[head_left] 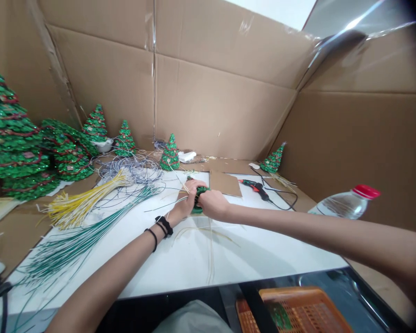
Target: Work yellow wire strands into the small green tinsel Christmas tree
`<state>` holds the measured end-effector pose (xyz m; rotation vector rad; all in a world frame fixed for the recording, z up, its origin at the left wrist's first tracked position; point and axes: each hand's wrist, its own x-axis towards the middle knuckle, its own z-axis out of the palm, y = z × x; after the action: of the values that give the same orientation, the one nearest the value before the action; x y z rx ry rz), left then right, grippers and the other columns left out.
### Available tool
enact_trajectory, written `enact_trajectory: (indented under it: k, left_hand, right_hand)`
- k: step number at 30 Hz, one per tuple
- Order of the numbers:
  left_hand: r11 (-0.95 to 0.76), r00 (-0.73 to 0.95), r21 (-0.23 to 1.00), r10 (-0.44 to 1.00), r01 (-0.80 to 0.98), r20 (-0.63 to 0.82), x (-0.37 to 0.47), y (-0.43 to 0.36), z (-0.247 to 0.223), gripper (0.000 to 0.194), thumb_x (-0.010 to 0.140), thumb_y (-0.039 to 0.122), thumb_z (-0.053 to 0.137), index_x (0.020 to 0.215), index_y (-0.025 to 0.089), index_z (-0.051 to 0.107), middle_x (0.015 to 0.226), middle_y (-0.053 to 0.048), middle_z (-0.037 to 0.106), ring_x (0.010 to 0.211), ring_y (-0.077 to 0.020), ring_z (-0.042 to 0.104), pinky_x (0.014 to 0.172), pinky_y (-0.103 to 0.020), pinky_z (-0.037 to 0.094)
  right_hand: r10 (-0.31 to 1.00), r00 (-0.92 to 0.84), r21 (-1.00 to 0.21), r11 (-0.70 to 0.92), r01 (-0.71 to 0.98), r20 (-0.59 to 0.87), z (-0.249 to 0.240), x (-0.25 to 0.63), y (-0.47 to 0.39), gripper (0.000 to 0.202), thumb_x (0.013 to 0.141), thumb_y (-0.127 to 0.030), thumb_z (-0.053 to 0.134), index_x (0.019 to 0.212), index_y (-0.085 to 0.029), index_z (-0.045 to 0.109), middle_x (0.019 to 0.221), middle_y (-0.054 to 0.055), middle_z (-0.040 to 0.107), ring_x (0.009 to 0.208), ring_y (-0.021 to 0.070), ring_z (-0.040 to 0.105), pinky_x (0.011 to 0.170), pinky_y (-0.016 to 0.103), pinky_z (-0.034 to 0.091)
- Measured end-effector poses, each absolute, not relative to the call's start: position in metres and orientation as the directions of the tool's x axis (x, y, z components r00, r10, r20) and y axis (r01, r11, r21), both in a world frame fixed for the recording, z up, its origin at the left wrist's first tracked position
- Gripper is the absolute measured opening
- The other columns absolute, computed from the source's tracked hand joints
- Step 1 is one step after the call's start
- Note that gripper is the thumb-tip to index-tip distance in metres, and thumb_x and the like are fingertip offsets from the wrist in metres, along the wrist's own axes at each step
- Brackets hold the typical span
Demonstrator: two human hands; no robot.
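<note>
In the middle of the white work surface (pixel 263 249), my left hand (pixel 189 199) and my right hand (pixel 214 204) meet around a small green Christmas tree (pixel 197 209). Fingers of both hands are closed on it and cover most of it. It appears to lie on its side, over a piece of brown cardboard. Beyond my right hand lies a square of cardboard (pixel 225 183). A hot glue gun (pixel 256 188) rests to its right. Thin pale wires (pixel 211 245) spread over the surface on the near side of my hands.
To the left lie bundles of yellow wires (pixel 86 199) and green wires (pixel 86 236), with tangled pale purple wire (pixel 135 169) behind. Decorated Christmas trees (pixel 14 134) stand along the back and left. At right is a red-capped bottle (pixel 346 203); an orange basket (pixel 305 296) sits below the edge.
</note>
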<state>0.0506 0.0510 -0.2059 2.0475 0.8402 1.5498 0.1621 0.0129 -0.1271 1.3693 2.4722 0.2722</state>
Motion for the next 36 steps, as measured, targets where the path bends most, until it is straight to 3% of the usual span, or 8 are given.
enact_trajectory:
  k: [3,7,11,17,21,25,29,36]
  left_hand:
    - [-0.711,0.200,0.669,0.703,0.217,0.682,0.050,0.053,-0.206,0.048,0.091,0.036,0.017,0.092,0.019,0.062,0.104,-0.006,0.064,0.104,-0.0202,0.054,0.098,-0.039,0.037]
    - [-0.727,0.223,0.654,0.687,0.211,0.692,0.048,0.055,-0.206,0.045,0.091,0.034,0.019,0.092,0.020,0.062,0.107,-0.006,0.063,0.102,-0.0189,0.055,0.099,-0.037,0.037]
    - [-0.728,0.212,0.661,0.685,0.181,0.697,0.046,0.055,-0.207,0.045,0.091,0.034,0.019,0.092,0.019,0.061,0.106,-0.007,0.062,0.102,-0.0180,0.055,0.098,-0.036,0.039]
    - [-0.724,0.216,0.673,0.689,0.150,0.692,0.047,0.054,-0.205,0.048,0.092,0.036,0.016,0.091,0.019,0.060,0.104,-0.007,0.063,0.102,-0.0181,0.055,0.098,-0.036,0.038]
    - [-0.731,0.214,0.663,0.681,0.158,0.700,0.050,0.054,-0.203,0.049,0.093,0.038,0.017,0.089,0.018,0.062,0.105,-0.007,0.063,0.102,-0.0186,0.055,0.098,-0.036,0.038]
    - [-0.741,0.186,0.646,0.671,0.182,0.718,0.052,0.055,-0.206,0.049,0.093,0.038,0.017,0.092,0.019,0.062,0.104,-0.007,0.064,0.104,-0.0188,0.054,0.098,-0.036,0.038]
    - [-0.729,0.182,0.637,0.682,0.249,0.709,0.052,0.057,-0.208,0.051,0.093,0.040,0.015,0.092,0.019,0.062,0.105,-0.006,0.063,0.105,-0.0191,0.054,0.099,-0.037,0.037]
    - [-0.769,0.208,0.589,0.636,0.248,0.744,0.050,0.057,-0.206,0.048,0.092,0.038,0.018,0.093,0.020,0.063,0.104,-0.006,0.064,0.102,-0.0199,0.055,0.098,-0.038,0.037]
  right_hand:
    - [0.800,-0.570,0.345,0.597,0.724,-0.188,-0.127,0.166,0.011,0.023,0.085,-0.009,0.045,0.087,-0.011,0.068,0.082,0.014,0.068,0.076,0.0218,0.064,0.062,0.027,0.043]
    - [0.496,-0.839,0.548,0.776,0.312,-0.225,-0.125,0.177,0.015,0.031,0.086,-0.002,0.035,0.101,-0.005,0.062,0.097,0.018,0.063,0.088,0.0234,0.056,0.064,0.030,0.042]
    - [0.313,-0.905,0.584,0.806,0.092,-0.289,-0.122,0.183,0.023,0.036,0.089,-0.002,0.027,0.106,-0.005,0.059,0.102,0.017,0.061,0.094,0.0229,0.050,0.065,0.030,0.041]
    - [0.586,-0.778,0.475,0.764,0.437,-0.226,-0.130,0.182,0.016,0.025,0.087,-0.005,0.038,0.096,-0.006,0.061,0.089,0.016,0.064,0.081,0.0218,0.059,0.062,0.029,0.043]
    - [0.744,-0.638,0.311,0.665,0.679,-0.196,-0.133,0.175,0.009,0.020,0.079,-0.005,0.048,0.083,-0.009,0.067,0.082,0.015,0.068,0.076,0.0216,0.064,0.064,0.028,0.045]
    - [0.880,-0.452,0.090,0.467,0.880,-0.142,-0.126,0.165,0.009,0.021,0.080,-0.013,0.049,0.088,-0.011,0.069,0.089,0.015,0.069,0.086,0.0226,0.064,0.070,0.026,0.046]
    - [0.937,-0.286,-0.033,0.286,0.958,-0.199,-0.122,0.161,0.014,0.026,0.084,-0.022,0.046,0.093,-0.011,0.069,0.094,0.013,0.069,0.086,0.0219,0.065,0.065,0.024,0.046]
    - [0.926,-0.279,-0.086,0.266,0.960,-0.255,-0.124,0.168,0.018,0.025,0.084,-0.018,0.045,0.089,-0.014,0.070,0.085,0.008,0.071,0.072,0.0160,0.066,0.055,0.019,0.044]
